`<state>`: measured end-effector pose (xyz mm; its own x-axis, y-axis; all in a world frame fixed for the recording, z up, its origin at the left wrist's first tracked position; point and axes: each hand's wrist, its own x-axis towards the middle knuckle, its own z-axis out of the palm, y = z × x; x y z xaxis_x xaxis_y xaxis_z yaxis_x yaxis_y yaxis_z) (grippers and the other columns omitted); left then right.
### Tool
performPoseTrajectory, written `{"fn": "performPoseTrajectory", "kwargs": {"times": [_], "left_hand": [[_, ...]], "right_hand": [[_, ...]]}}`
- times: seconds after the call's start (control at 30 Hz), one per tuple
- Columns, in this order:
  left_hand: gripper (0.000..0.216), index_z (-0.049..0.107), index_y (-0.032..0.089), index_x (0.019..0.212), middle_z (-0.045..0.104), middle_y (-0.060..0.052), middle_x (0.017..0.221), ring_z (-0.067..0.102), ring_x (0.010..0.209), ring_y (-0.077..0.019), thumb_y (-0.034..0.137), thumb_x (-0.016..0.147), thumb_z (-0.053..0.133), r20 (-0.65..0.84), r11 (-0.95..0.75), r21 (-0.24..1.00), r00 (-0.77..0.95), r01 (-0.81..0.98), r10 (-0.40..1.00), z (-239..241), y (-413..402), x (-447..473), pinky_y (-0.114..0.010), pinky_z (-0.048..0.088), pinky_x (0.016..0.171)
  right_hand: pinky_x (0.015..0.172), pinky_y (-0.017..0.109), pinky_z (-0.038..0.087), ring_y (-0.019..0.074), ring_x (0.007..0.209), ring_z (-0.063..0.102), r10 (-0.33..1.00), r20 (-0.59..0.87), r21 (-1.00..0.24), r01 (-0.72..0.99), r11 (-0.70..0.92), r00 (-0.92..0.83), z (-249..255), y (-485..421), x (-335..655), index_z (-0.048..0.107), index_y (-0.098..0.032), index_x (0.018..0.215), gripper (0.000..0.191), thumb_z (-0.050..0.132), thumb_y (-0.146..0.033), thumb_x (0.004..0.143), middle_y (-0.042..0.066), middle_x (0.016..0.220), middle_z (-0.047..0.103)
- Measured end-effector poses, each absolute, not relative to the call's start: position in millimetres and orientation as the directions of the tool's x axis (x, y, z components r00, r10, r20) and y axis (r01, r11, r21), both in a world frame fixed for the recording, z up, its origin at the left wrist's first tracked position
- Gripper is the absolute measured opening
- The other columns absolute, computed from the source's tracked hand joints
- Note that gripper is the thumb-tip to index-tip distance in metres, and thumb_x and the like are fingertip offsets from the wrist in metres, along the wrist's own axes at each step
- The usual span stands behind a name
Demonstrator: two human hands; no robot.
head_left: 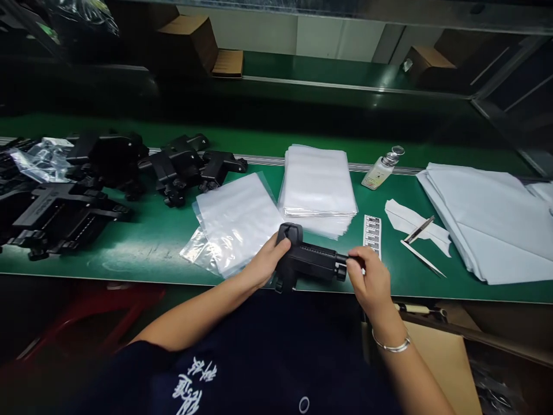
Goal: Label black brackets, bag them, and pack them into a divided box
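I hold a black plastic part (305, 257) over the near edge of the green table (147, 242). My left hand (264, 260) is closed around its thicker left end. At its narrow right end, my right hand (370, 278) pinches the tip with thumb and fingers. A strip of small labels (372, 233) lies just behind my right hand. Clear plastic bags (235, 222) are spread beside my left hand, and a neat stack of white bags (317, 187) sits behind the part.
Several black plastic parts (108, 173) crowd the table's left side. A small bottle (381, 168), tweezers (418, 230) on a white scrap, and large white sheets (488, 219) lie to the right. Cardboard boxes (194, 43) stand behind.
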<state>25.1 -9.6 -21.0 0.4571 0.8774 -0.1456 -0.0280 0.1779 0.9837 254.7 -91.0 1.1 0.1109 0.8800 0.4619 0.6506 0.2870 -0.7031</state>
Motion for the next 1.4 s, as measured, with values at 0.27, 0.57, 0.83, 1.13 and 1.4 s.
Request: {"fn": "performPoseTrajectory", "kwargs": {"times": [0.27, 0.57, 0.83, 1.13, 1.4], "left_hand": [[0.071, 0.049, 0.022, 0.130, 0.062, -0.013, 0.126, 0.060, 0.115, -0.0301, 0.057, 0.074, 0.075, 0.148, -0.246, 0.965, 0.599, 0.084, 0.787, -14.5, -5.4, 13.5, -0.043, 0.048, 0.098], [0.050, 0.036, 0.027, 0.140, 0.065, -0.012, 0.129, 0.056, 0.129, -0.0241, 0.027, 0.094, 0.056, 0.567, -0.814, 0.578, 0.687, 0.061, 0.454, -11.9, -4.4, 0.5, -0.052, 0.031, 0.116], [0.071, 0.048, 0.024, 0.129, 0.065, -0.012, 0.121, 0.066, 0.109, -0.0296, 0.057, 0.073, 0.076, 0.174, -0.283, 0.956, 0.631, 0.075, 0.756, -0.4, -10.2, -13.3, -0.041, 0.053, 0.092], [0.054, 0.035, 0.024, 0.144, 0.067, -0.011, 0.127, 0.057, 0.128, -0.0204, 0.020, 0.093, 0.053, 0.659, -0.894, 0.444, 0.650, 0.069, 0.377, -2.3, -0.3, -24.7, -0.042, 0.035, 0.115], [0.035, 0.054, 0.025, 0.125, 0.067, -0.007, 0.129, 0.056, 0.129, -0.0174, 0.016, 0.092, 0.051, 0.608, -0.877, 0.466, 0.676, 0.119, 0.415, -1.9, -0.7, -28.0, -0.040, 0.033, 0.116]], "right_hand": [[0.064, 0.031, 0.060, 0.0209, 0.092, 0.065, 0.873, 0.463, -0.732, 0.621, 0.281, 0.151, -17.5, -106.4, 278.7, 0.058, -0.025, 0.118, 0.026, 0.059, -0.025, 0.091, 0.010, 0.109, 0.060], [0.070, 0.036, 0.060, 0.0219, 0.095, 0.066, 0.821, 0.533, -0.742, 0.580, 0.336, 0.206, -31.0, -109.3, 269.7, 0.061, -0.025, 0.113, 0.027, 0.063, -0.017, 0.087, 0.008, 0.105, 0.062], [0.071, 0.037, 0.061, 0.0232, 0.088, 0.070, 0.637, 0.735, -0.184, 0.837, 0.516, -0.231, 3.5, -112.5, 270.8, 0.053, -0.028, 0.132, 0.046, 0.064, -0.016, 0.088, 0.008, 0.100, 0.070], [0.074, 0.036, 0.063, 0.0222, 0.091, 0.071, 0.618, 0.733, -0.098, 0.855, 0.509, -0.284, -14.4, -96.6, 266.7, 0.052, -0.025, 0.132, 0.054, 0.068, -0.006, 0.084, 0.010, 0.107, 0.070], [0.073, 0.035, 0.063, 0.0217, 0.091, 0.072, 0.617, 0.737, -0.078, 0.872, 0.482, -0.275, -16.4, -94.2, 261.2, 0.053, -0.028, 0.130, 0.052, 0.067, -0.008, 0.085, 0.009, 0.108, 0.070]]}}
